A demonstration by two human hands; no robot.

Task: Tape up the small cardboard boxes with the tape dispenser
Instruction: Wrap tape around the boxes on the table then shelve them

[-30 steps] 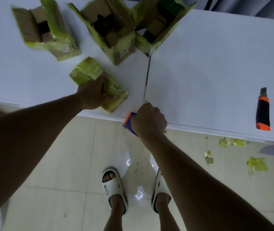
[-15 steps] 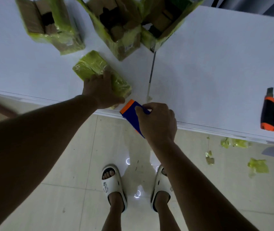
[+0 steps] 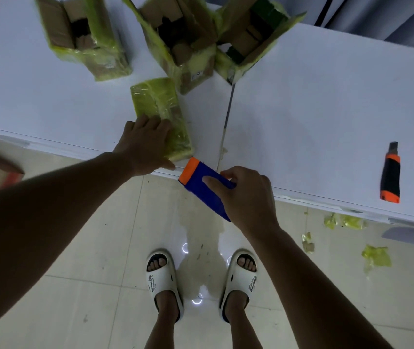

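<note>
Two white tables [image 3: 326,102] pushed edge to edge, with a narrow dark seam running toward the near rim. Pale glossy floor tiles [image 3: 80,285] below, scattered with scraps of yellow-green tape [image 3: 374,256] under the right table. Left hand [image 3: 143,143] laid flat, fingers straight, pressing the near end of a small box [image 3: 159,114] wrapped in yellow-green tape, close to the table's front edge. Right hand [image 3: 247,195] curled round a blue tape dispenser [image 3: 204,188] with an orange end, held just off the table edge beside the box; no tape strip discernible, perhaps too fine to see. Three open cardboard boxes [image 3: 175,39] farther back. Orange-and-black utility knife [image 3: 390,178] lying well apart on the right. White slides [image 3: 163,280] on the feet below.
</note>
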